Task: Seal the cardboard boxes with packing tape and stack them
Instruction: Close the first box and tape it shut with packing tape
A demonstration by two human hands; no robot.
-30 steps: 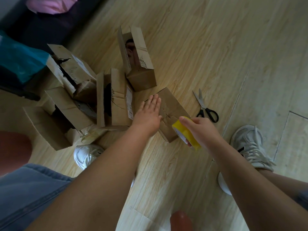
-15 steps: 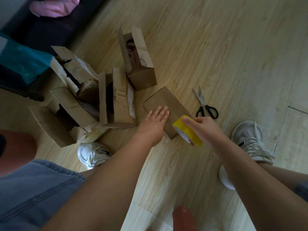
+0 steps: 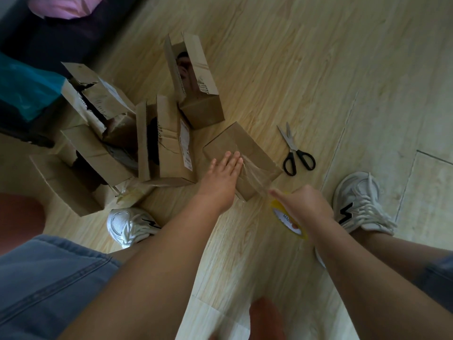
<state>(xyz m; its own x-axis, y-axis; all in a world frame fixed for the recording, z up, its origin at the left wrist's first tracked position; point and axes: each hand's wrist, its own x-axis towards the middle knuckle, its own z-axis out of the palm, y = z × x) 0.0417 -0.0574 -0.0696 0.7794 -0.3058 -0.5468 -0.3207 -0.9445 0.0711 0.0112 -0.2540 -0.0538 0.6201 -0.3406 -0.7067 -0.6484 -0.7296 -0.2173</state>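
Head cam | L hand (image 3: 220,185) flat, grip open, pinning box (image 3: 229,141) | R hand (image 3: 307,207) grip round tape roll (image 3: 285,218), strip (image 3: 255,174) taut | step: sealing | next prob: cut w/ scissors (image 3: 297,155)

Right hand (image 3: 309,205) has pulled the tape roll (image 3: 287,218) off the box (image 3: 257,147) (clear strip (image 3: 255,175) now stretched behind)
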